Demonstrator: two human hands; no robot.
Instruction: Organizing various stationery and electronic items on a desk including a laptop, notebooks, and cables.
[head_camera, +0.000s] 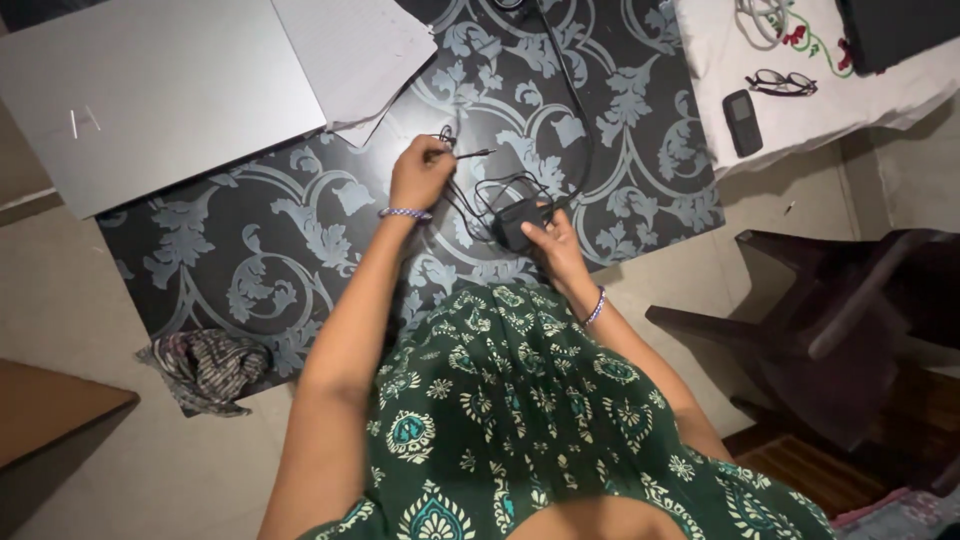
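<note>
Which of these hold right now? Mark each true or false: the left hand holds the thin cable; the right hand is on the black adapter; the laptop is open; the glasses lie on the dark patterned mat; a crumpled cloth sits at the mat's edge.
1. The left hand holds the thin cable: true.
2. The right hand is on the black adapter: true.
3. The laptop is open: false, its lid is shut.
4. The glasses lie on the dark patterned mat: false, they lie on the white embroidered cloth.
5. A crumpled cloth sits at the mat's edge: true.

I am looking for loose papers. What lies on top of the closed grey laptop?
A white paper sheet overlaps the right edge of the closed grey laptop. Whatever is beneath that sheet is hidden.
</note>
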